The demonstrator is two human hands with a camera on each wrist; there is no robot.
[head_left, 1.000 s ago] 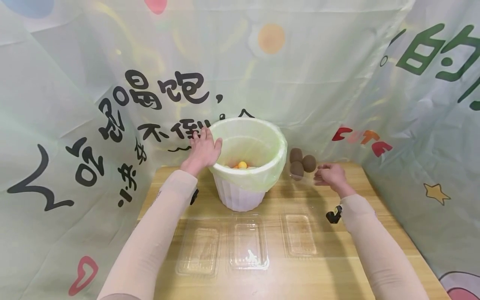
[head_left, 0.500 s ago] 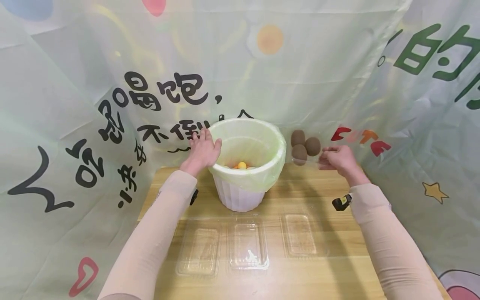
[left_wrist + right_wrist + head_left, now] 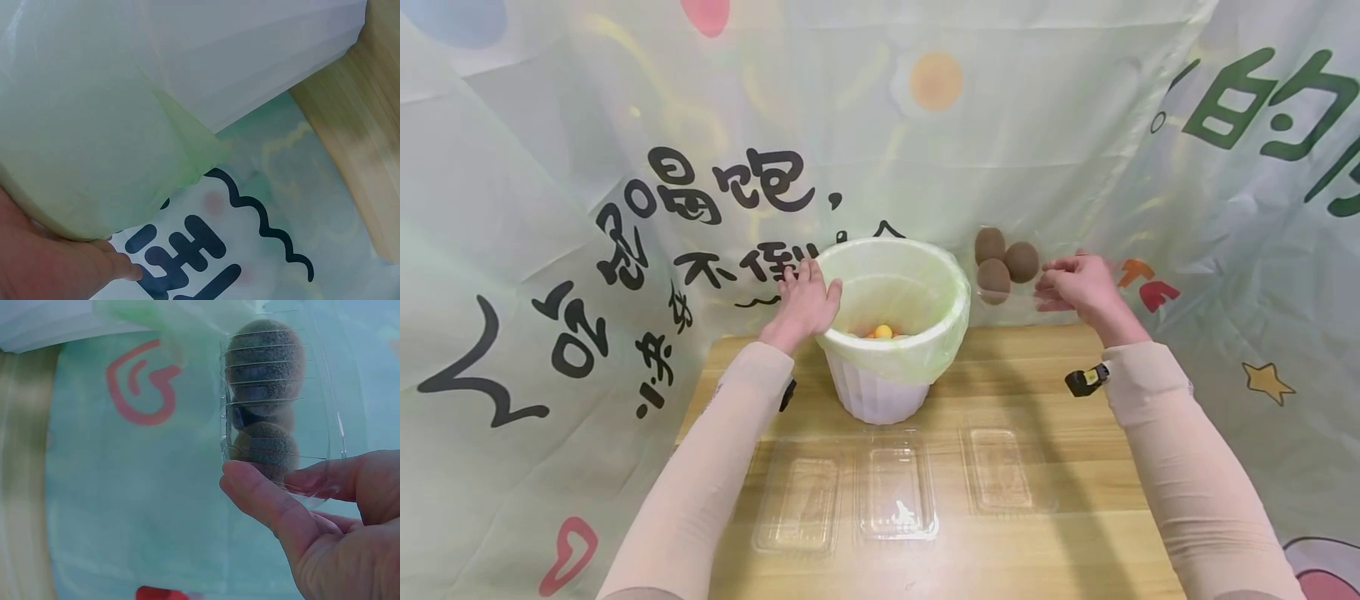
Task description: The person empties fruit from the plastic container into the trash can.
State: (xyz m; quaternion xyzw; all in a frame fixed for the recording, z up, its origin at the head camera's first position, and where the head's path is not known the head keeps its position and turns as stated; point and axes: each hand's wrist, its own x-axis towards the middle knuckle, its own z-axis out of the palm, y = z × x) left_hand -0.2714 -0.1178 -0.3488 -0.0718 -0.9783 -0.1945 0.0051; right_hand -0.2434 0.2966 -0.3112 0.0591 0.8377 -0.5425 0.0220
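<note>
My right hand (image 3: 1078, 287) pinches one end of a clear plastic box (image 3: 315, 425) between thumb and fingers, up beside the bin. Inside the box are three brown fuzzy kiwis (image 3: 994, 281); the right wrist view shows them through its ribbed wall. My left hand (image 3: 808, 308) rests with spread fingers on the left rim of a white bin (image 3: 880, 396). A pale green bag (image 3: 943, 350) lines that bin and folds over its rim. Deep inside lies a small yellow ball (image 3: 883, 332) among orange things, mostly hidden.
Three clear plastic trays (image 3: 895, 492) lie in a row on the wooden table (image 3: 955, 567), in front of the bin. Printed cloth (image 3: 850, 125) hangs behind the table and along both sides.
My right hand has lifted the box of kiwis from near the table's back edge to higher up, right of the bin's rim. My left hand stays on the rim.
</note>
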